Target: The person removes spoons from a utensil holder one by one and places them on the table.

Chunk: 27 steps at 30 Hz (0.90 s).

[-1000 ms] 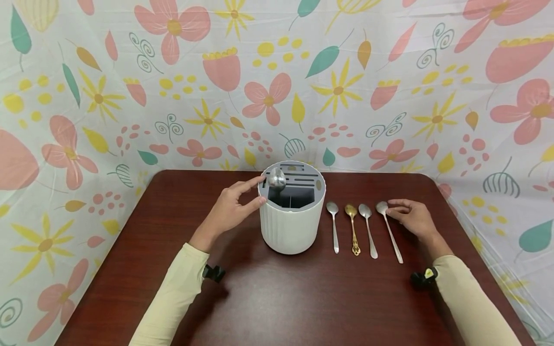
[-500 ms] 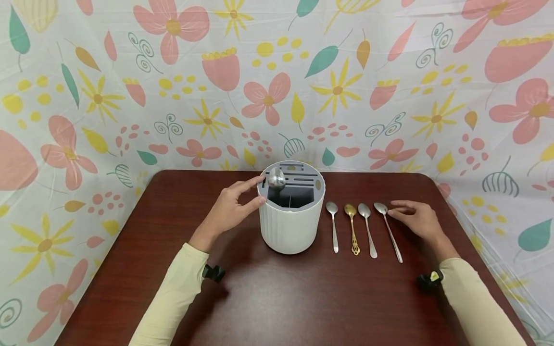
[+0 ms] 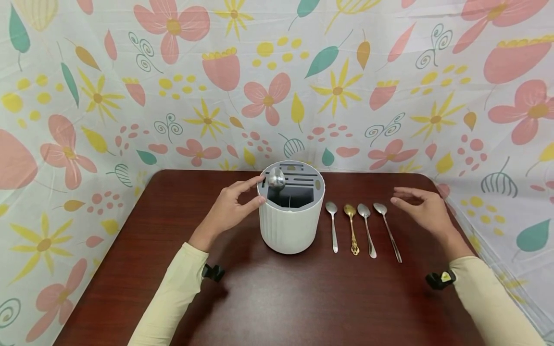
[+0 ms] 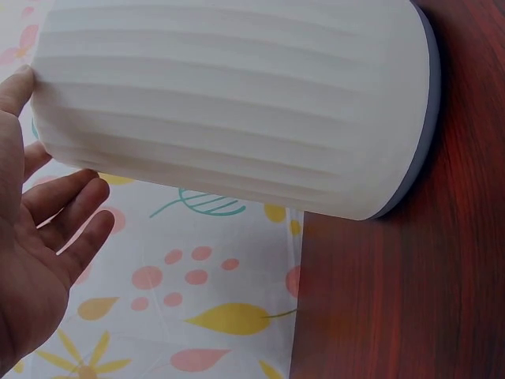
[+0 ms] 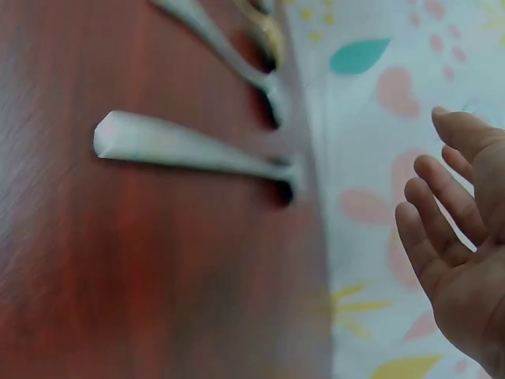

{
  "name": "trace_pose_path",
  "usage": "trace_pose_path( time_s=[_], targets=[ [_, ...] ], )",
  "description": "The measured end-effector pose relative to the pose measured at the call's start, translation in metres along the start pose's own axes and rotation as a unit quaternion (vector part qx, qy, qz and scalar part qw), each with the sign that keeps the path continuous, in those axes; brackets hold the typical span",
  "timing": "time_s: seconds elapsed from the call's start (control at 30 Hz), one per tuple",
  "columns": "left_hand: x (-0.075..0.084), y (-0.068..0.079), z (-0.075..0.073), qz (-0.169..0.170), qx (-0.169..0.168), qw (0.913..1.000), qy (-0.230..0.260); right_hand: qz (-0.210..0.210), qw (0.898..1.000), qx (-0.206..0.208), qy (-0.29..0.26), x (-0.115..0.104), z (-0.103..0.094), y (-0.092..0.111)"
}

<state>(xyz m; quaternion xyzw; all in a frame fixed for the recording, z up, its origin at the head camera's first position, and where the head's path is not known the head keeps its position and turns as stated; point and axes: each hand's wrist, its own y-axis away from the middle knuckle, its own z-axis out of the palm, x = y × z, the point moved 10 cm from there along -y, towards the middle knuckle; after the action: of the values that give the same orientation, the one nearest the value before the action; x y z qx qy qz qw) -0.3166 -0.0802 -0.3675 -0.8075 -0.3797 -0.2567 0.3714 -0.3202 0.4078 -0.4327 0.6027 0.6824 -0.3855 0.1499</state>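
A white ribbed utensil holder point(image 3: 287, 226) with a grey slotted top stands on the dark wooden table. In its top stands a metal spoon or ladle point(image 3: 277, 179), bowl end up. My left hand point(image 3: 229, 204) touches the holder's left rim with thumb and fingertips, fingers mostly straight. To the right of the holder lie a silver spoon point(image 3: 333, 228), a gold spoon point(image 3: 352, 228), another silver spoon point(image 3: 368, 230) and a long-handled silver spoon point(image 3: 389, 234), the rightmost. My right hand point(image 3: 426, 211) hovers beside the rightmost spoon's bowl, holding nothing, fingers relaxed and extended.
A floral-patterned cloth point(image 3: 268, 96) hangs behind the table point(image 3: 277, 298) and along its sides. Each wrist carries a small black camera, the left one point(image 3: 213, 272) and the right one point(image 3: 440, 279).
My right hand has drawn away from the rightmost spoon, moving right and slightly up, and its fingers have spread. That spoon stays on the table. My left hand and the holder have not moved.
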Motion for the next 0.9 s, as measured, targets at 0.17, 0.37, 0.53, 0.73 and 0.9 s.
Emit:
trace_pose_path(
  time_s=[0.17, 0.37, 0.53, 0.73, 0.9],
  targets=[
    [0.000, 0.000, 0.000, -0.005, -0.001, 1.0000, 0.001, -0.025, 0.999, 0.011, -0.028, -0.043, -0.009, -0.010],
    [0.000, -0.001, 0.002, 0.000, -0.002, 1.0000, 0.004, -0.059, 0.998, -0.004, -0.037, -0.097, -0.014, -0.021],
    [0.000, -0.001, 0.001, 0.003, 0.000, 1.0000, 0.008, -0.105, 0.994, -0.011, -0.037, -0.143, -0.016, -0.030],
    [0.001, 0.000, 0.000, 0.003, 0.004, 1.0000, 0.003, -0.145, 0.989, -0.024, -0.035, -0.195, -0.010, -0.037],
    [0.000, 0.000, 0.000, 0.002, 0.004, 1.0000, 0.003, -0.178, 0.982, -0.036, -0.044, -0.228, -0.001, -0.042]
  ],
)
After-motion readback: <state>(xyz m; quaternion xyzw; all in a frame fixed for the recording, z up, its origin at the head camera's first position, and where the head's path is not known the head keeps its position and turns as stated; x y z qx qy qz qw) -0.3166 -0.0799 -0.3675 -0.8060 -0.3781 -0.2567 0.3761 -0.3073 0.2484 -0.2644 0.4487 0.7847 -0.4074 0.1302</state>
